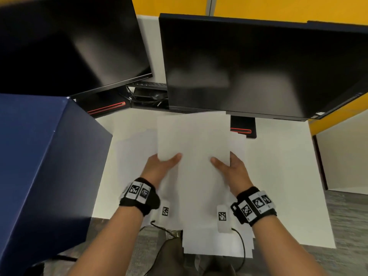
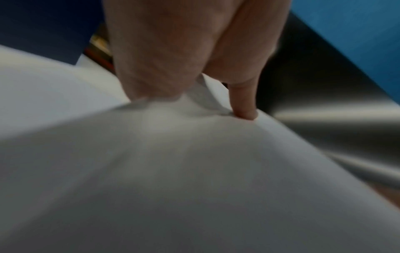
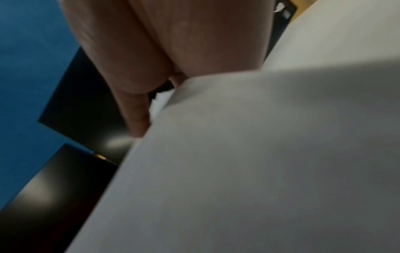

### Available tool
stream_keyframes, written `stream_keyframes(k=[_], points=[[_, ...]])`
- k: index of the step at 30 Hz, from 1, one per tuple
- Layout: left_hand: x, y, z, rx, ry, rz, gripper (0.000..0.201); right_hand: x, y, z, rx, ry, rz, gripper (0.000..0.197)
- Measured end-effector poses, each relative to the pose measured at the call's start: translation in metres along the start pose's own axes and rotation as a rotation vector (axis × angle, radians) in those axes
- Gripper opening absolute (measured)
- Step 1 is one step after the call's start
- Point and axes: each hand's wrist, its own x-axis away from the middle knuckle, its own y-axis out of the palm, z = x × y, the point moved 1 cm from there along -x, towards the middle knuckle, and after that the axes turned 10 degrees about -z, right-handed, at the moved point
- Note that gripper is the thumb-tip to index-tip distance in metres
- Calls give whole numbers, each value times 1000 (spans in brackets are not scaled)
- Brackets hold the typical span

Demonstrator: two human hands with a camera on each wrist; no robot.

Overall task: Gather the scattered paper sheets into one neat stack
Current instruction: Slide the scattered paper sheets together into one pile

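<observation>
A bundle of white paper sheets (image 1: 194, 140) is held up over the white desk (image 1: 282, 166), long side pointing away from me. My left hand (image 1: 163, 164) grips its left edge, thumb on top and fingers hidden underneath. My right hand (image 1: 229, 166) grips the right edge the same way. In the left wrist view the paper (image 2: 194, 171) fills the lower frame, with the left thumb (image 2: 244, 109) pressing on it. The right wrist view shows the sheets (image 3: 259, 162) from close up. More loose sheets (image 1: 135, 140) lie on the desk beneath, some overhanging the near edge (image 1: 215, 246).
Two dark monitors (image 1: 249, 64) (image 1: 65, 46) stand at the back of the desk. A large dark blue box (image 1: 43, 166) rises at the left. A black monitor base with a red stripe (image 1: 243, 129) sits just right of the sheets. Yellow wall panels are behind; grey floor lies below.
</observation>
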Motion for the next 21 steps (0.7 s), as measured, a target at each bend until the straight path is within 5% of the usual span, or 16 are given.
stream_keyframes(k=[3, 5, 11, 16, 18, 21], points=[[-22, 16, -31, -224, -115, 114, 44, 3, -18, 25, 161, 81, 154, 23], [-31, 25, -52, -454, -141, 153, 47, 4, -28, 47, 274, 202, 199, 23], [-41, 41, -79, -633, -54, 222, 48, 5, -54, 81, 651, 608, 521, 84], [-48, 60, -76, -727, 3, 63, 54, -15, -42, 74, 578, 585, 402, 89], [-49, 35, -67, -795, 6, 190, 58, -18, -46, 71, 582, 586, 416, 90], [-45, -38, -54, -806, -202, 643, 82, -15, -53, 70, 608, 554, 378, 96]])
